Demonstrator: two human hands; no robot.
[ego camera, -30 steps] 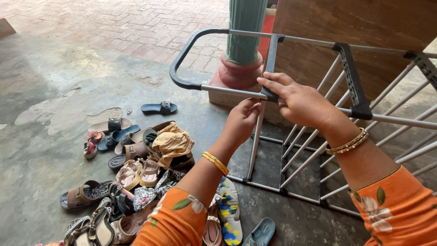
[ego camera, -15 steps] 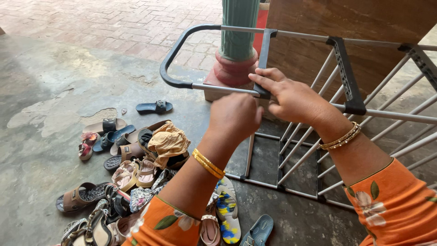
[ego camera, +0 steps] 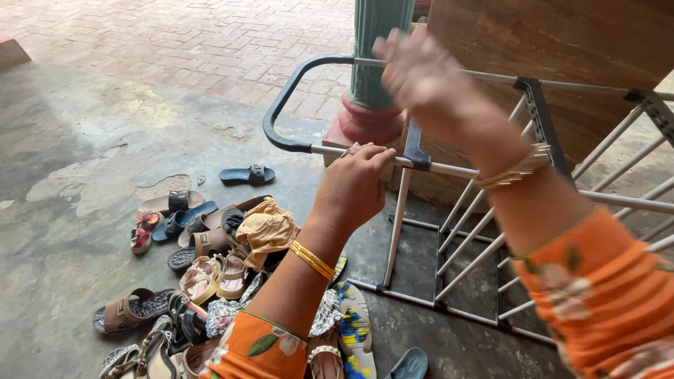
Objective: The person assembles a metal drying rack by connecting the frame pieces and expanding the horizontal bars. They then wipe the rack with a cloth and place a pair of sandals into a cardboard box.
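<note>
A metal drying rack (ego camera: 484, 173) with white rods and a black curved end bar (ego camera: 279, 105) stands on the concrete floor in front of me. My left hand (ego camera: 354, 186), with gold bangles at the wrist, curls over the rack's near horizontal rail beside a black joint (ego camera: 415, 151). My right hand (ego camera: 421, 77) is raised above the rack's top rod, blurred by motion, fingers apart and holding nothing. Both arms wear orange flowered sleeves.
A heap of sandals and slippers (ego camera: 203, 267) lies at the lower left, with a yellow cloth (ego camera: 267, 228) on top. Behind the rack stand a green pillar (ego camera: 382, 42) on a red base and a brown wooden panel (ego camera: 562, 42). Brick paving (ego camera: 210, 35) lies beyond.
My right hand has let go of the rail and lifted up. My left hand has taken hold of the rail where the right one was.
</note>
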